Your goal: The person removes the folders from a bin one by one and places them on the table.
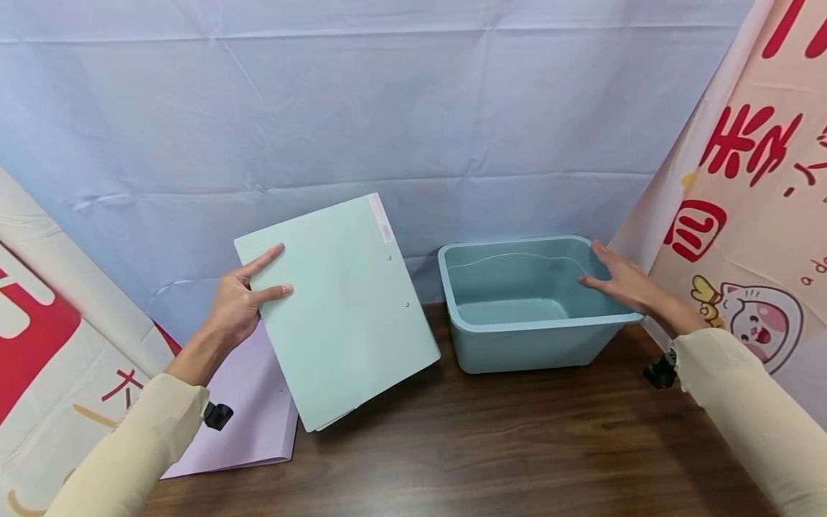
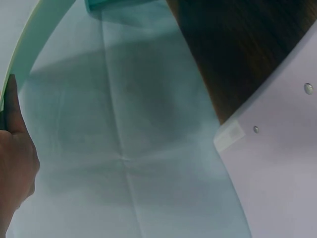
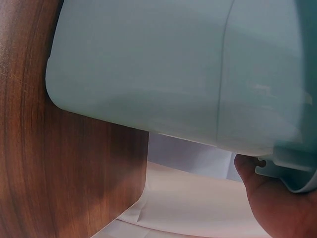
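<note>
My left hand (image 1: 234, 307) grips a pale green file folder (image 1: 342, 309) by its left edge, thumb and index finger showing on the near face. Tilted, the folder has a whitish label strip at its upper right edge and two small rivets below. In the left wrist view its curved edge (image 2: 42, 37) rises beside the hand (image 2: 17, 166). At the right, my right hand (image 1: 623, 283) holds the right rim of a blue-green plastic bin (image 1: 530, 348). The right wrist view has the bin's outer wall (image 3: 143, 64) and the hand (image 3: 277, 203) wrapped at the rim.
A lilac folder (image 1: 248, 413) lies at the left on the dark wooden table (image 1: 452, 445), partly behind the green folder. Light blue cloth (image 1: 362, 108) hangs behind the table, and printed banners stand at the left and right (image 1: 743, 237).
</note>
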### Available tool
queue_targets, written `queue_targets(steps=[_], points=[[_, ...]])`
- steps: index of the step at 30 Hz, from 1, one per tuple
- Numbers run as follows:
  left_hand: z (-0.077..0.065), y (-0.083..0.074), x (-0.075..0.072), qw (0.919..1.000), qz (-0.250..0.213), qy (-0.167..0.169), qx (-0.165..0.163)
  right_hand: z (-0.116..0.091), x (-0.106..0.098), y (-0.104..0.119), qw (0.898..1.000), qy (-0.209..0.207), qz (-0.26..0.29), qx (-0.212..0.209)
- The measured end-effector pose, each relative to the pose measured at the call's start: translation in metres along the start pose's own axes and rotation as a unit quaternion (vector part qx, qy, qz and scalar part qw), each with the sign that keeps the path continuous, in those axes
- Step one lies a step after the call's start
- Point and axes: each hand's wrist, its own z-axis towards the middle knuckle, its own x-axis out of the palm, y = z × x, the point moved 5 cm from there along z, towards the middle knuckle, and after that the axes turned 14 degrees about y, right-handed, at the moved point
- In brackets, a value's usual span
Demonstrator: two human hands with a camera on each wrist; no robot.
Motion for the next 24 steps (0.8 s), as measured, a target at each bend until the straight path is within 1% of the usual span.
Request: queue_targets(steps=[6,11,15,20,24], points=[[0.002,0.017,-0.002,0.9974,0.032,0.008,-0.065,-0.001,0.000,0.000,1.000,-0.003,-0.002,-0.005],[0.005,0.030,-0.001,0.9933,0.051,0.021,-0.101,-0.001,0.001,0.000,1.000,-0.002,0.001,-0.003],[0.010,0.039,0.000,0.9912,0.064,0.031,-0.111,-0.002,0.001,0.000,1.000,0.000,0.004,-0.001],[0.016,0.049,0.000,0.9902,0.071,0.044,-0.112,-0.002,0.001,0.001,1.000,-0.001,0.003,-0.001],[0.020,0.057,0.000,0.9885,0.077,0.051,-0.120,-0.001,0.001,0.000,1.000,-0.002,0.004,0.002]])
